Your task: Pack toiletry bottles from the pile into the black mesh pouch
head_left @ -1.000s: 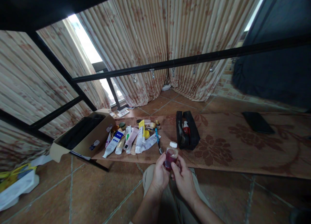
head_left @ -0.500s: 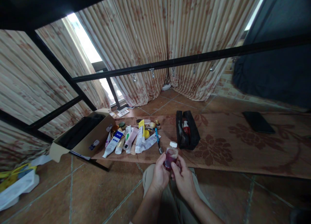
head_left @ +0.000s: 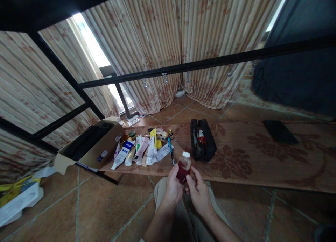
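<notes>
Between both hands I hold a small clear bottle (head_left: 184, 166) with a white cap and dark red liquid inside, tilted slightly to the right. My left hand (head_left: 173, 187) grips its left side, and my right hand (head_left: 198, 191) has its thumb and fingers on the lower right. Just beyond the bottle, an unzipped black pouch (head_left: 210, 144) stands on the low bench, with a red bottle (head_left: 201, 137) with a white top inside. To the left lie a blue toothbrush (head_left: 170, 146) and several tubes, among them a white and blue tube (head_left: 122, 155) and a pink tube (head_left: 141, 149).
A cardboard box (head_left: 111, 144) holding black cloth sits at the left end of the bench (head_left: 244, 158). A flat black object (head_left: 280, 132) lies on the right. A black metal bar (head_left: 199, 65) crosses in front of the curtains. White and yellow packaging (head_left: 22, 200) is on the floor.
The bottle has tipped a little within my hands, and the liquid level in it has shifted. Both hands stay in nearly the same place, and the things on the bench have not moved.
</notes>
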Action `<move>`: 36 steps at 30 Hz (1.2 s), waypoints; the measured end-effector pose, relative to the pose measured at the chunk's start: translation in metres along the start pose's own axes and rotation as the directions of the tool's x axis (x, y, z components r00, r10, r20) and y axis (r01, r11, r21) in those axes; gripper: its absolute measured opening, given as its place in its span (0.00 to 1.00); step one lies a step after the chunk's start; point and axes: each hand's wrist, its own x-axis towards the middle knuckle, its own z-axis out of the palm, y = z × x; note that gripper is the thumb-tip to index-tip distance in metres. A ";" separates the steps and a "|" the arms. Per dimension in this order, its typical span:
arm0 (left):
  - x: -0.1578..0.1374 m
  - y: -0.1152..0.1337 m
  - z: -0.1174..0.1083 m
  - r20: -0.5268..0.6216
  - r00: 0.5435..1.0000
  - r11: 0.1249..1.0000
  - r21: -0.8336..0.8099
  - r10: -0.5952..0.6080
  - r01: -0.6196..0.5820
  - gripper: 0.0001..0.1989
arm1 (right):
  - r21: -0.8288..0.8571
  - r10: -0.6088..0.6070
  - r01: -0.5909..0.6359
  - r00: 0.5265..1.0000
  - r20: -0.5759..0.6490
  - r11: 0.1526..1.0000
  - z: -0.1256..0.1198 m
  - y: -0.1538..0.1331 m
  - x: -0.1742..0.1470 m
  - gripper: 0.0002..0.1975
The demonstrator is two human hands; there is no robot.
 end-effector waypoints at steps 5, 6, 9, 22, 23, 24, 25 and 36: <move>0.005 -0.001 -0.003 -0.033 0.996 0.993 -0.091 0.079 -0.081 0.16 | 0.070 0.020 -0.021 1.000 0.019 0.997 0.000 0.001 0.000 0.28; 0.005 -0.001 -0.003 -0.038 0.995 0.991 -0.098 0.089 -0.092 0.15 | 0.085 0.020 -0.022 1.000 0.023 0.996 0.000 0.001 0.000 0.28; 0.006 -0.001 -0.003 -0.061 0.994 0.990 -0.107 0.088 -0.094 0.16 | 0.095 -0.005 0.004 1.000 0.012 0.995 0.001 0.000 -0.001 0.27; 0.002 0.002 -0.002 0.009 1.000 0.990 -0.141 0.026 -0.025 0.14 | 0.043 0.010 -0.007 0.997 -0.078 0.999 0.003 -0.001 0.000 0.29; 0.001 0.003 -0.001 0.016 0.999 0.991 -0.131 0.029 -0.026 0.14 | 0.057 0.016 -0.012 0.997 -0.076 0.998 0.003 -0.001 0.000 0.30; 0.000 0.004 -0.001 0.022 0.999 0.992 -0.119 0.036 -0.033 0.13 | 0.071 0.022 -0.017 0.997 -0.075 0.997 0.003 -0.001 0.000 0.31; -0.002 0.005 0.000 0.027 0.999 0.993 -0.108 0.045 -0.042 0.14 | 0.078 0.029 -0.023 0.997 -0.074 0.997 0.003 0.000 0.000 0.32; -0.003 0.007 0.002 0.007 0.999 0.993 -0.115 0.033 -0.032 0.12 | 0.042 0.004 -0.001 0.998 -0.065 0.999 0.004 -0.002 0.000 0.31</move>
